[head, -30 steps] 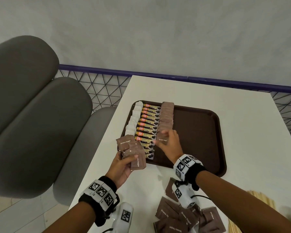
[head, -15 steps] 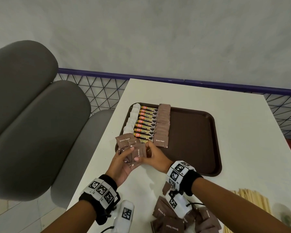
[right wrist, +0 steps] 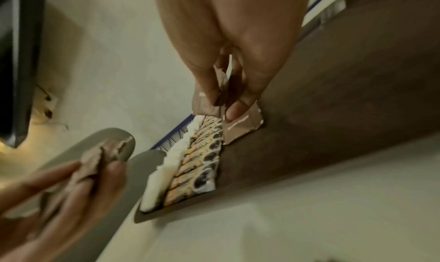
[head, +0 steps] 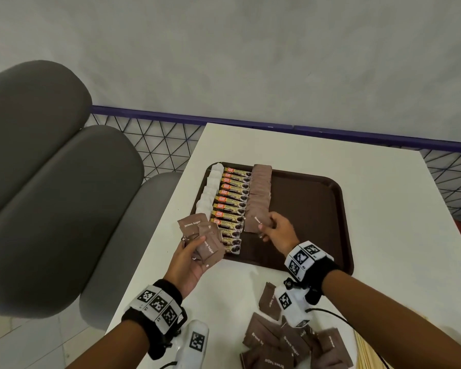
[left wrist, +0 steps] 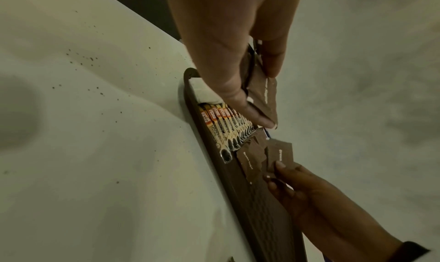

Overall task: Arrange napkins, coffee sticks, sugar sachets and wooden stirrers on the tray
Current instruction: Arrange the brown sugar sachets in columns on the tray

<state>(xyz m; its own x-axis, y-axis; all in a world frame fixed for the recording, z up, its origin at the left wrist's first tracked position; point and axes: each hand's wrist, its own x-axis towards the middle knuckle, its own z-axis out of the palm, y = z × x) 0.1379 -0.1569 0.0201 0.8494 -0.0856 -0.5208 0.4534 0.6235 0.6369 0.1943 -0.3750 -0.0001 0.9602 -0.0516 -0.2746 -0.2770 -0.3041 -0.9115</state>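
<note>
A brown tray (head: 317,206) on the white table carries a column of white napkins (head: 209,193), a row of coffee sticks (head: 232,206) and a column of brown sugar sachets (head: 260,193). My right hand (head: 273,230) pinches one brown sugar sachet (head: 258,221) at the near end of that column, just over the tray (right wrist: 333,96). My left hand (head: 189,259) grips a fanned bunch of sugar sachets (head: 202,238) at the tray's near left corner. In the left wrist view the thumb and fingers clamp that bunch (left wrist: 262,89) above the coffee sticks (left wrist: 223,132).
Loose sugar sachets (head: 285,342) lie on the table near me, under my right wrist. Wooden stirrers (head: 365,352) show at the bottom right edge. A grey padded seat (head: 51,198) stands left of the table, a wire fence with a blue rail (head: 277,126) behind it.
My right hand took a sachet from the bunch in my left hand and carried it right, to the near end of the sachet column. The left hand stays put.
</note>
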